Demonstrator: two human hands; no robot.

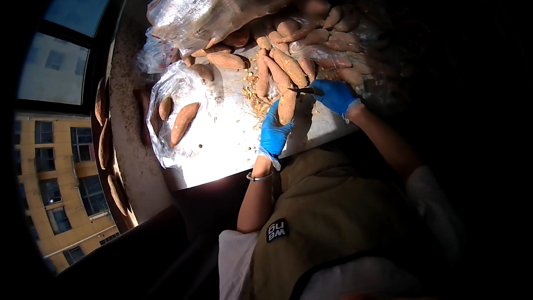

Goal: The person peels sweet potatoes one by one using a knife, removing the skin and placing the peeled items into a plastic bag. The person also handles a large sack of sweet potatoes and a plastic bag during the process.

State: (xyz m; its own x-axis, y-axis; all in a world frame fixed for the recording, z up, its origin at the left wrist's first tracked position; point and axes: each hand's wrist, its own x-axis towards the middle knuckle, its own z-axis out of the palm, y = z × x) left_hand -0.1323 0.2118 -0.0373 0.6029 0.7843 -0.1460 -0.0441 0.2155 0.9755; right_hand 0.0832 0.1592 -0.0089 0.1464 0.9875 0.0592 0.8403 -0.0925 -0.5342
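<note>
My left hand (275, 131), in a blue glove, grips a sweet potato (287, 106) above the sunlit tabletop. In my gloved right hand (334, 95) is a small knife (302, 90), its dark blade pointing left at the far end of that sweet potato. Whether the blade touches the skin cannot be made out. Just beyond my hands, a few long sweet potatoes (289, 66) lie side by side. Small cut bits (251, 87) of sweet potato are scattered to their left on the white table surface (229, 137).
A clear plastic bag (160, 150) at the left has sweet potatoes (184, 123) on it. Behind stands a shiny woven sack (200, 6). More sweet potatoes (316, 37) are heaped at the back right, fading into shadow. Several sweet potatoes (104, 143) line the window ledge.
</note>
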